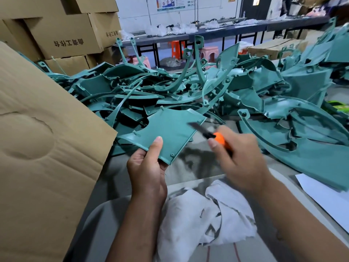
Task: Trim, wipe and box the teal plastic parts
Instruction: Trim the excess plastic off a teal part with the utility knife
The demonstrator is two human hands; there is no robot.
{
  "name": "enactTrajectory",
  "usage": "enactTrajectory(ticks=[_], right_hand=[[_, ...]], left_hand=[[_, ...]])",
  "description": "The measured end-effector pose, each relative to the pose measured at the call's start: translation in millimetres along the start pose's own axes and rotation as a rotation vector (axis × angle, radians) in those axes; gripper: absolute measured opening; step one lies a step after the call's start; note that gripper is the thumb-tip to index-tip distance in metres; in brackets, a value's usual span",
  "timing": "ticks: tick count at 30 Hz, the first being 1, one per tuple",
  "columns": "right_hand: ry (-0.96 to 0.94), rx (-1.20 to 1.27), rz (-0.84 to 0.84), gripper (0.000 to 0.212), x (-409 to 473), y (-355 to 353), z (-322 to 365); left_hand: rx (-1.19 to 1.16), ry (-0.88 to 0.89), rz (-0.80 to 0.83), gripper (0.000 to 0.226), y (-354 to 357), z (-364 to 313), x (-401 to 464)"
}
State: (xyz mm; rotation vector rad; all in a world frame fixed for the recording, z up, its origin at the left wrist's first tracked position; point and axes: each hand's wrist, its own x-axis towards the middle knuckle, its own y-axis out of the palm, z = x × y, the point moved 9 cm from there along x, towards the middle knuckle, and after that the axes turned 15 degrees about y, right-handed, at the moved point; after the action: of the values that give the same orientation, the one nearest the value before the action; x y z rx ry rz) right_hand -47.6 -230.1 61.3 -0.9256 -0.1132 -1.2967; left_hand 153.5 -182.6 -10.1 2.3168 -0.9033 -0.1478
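**Knife at the panel's edge**

At centre frame the left hand [147,173] grips a flat teal panel [166,133] by its lower corner — thumb laid on the upper face, the other fingers curled beneath. The panel is held above the tabletop [190,167], tilted up toward the heap behind.

The right hand [239,159], just right of centre, is wrapped round an orange knife [220,138]; its dark blade is blurred and points up-left at the panel's right edge. Whether it touches the plastic I cannot tell.

Behind both hands a tangled pile of teal parts [188,87] fills the middle of the frame from left to right. A white cloth [207,214] lies crumpled at lower centre between the forearms. A big cardboard flap [41,148] fills the left side — stacked boxes [62,35] stand in the upper left.
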Motion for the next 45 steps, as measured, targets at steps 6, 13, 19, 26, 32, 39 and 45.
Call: enactTrajectory(ticks=[6, 13, 19, 26, 32, 39, 45], right_hand=[[0.014, -0.197, 0.131, 0.034, -3, 25, -2], [0.338, -0.326, -0.114, 0.039, 10, -17, -60], [-0.037, -0.074, 0.117, 0.035, -1, 15, -6], [0.282, -0.225, -0.157, 0.036, 8, -15, -50], [0.049, -0.089, -0.308, 0.033, -4, -21, 0], [-0.125, -0.174, -0.151, 0.045, -21, 20, 43], [-0.135, -0.226, -0.143, 0.041, -19, 23, 44]], left_hand=[[0.001, -0.017, 0.016, 0.016, -1, 4, 1], [0.024, -0.031, 0.04, 0.012, -1, 4, 0], [0.0, -0.083, 0.01, 0.013, 1, 4, -5], [-0.027, -0.087, 0.011, 0.017, 5, -10, -7], [-0.047, -0.065, -0.005, 0.011, 13, -21, -12], [-0.074, -0.059, 0.015, 0.005, 20, -28, -10], [-0.09, -0.074, -0.032, 0.009, 16, -29, -10]])
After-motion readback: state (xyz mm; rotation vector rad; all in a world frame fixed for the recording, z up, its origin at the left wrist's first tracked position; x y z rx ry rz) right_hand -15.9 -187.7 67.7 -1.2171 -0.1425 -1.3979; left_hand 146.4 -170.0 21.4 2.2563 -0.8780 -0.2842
